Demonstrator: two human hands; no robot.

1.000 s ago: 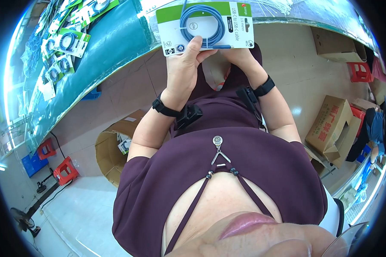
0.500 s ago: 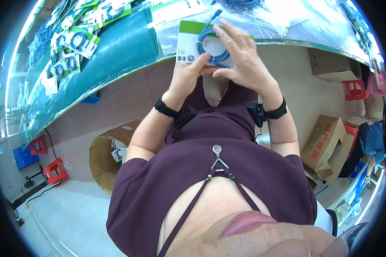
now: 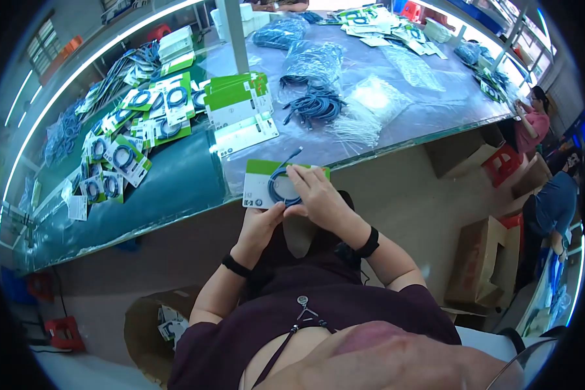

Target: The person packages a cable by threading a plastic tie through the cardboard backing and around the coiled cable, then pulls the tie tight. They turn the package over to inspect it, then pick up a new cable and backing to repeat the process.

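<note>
A white and green backing card is held up near the table edge, with a coiled blue cable lying against its face. My left hand grips the card's lower edge, its thumb over the bottom of the coil. My right hand lies over the right part of card and coil, fingertips on the cable and thumb beneath. One cable end with a plug sticks out past the card's upper edge. The coil's right side is hidden by my right fingers.
Left on the table lie many carded cables, beside a stack of blank cards. Farther right are a bundle of loose blue cables and white zip ties. A metal post rises from the table. Cartons stand on the floor.
The view has tilted up, bringing more of the table into sight. My right fingers have come down from above the card's upper edge onto the coil; my left hand keeps its hold.
</note>
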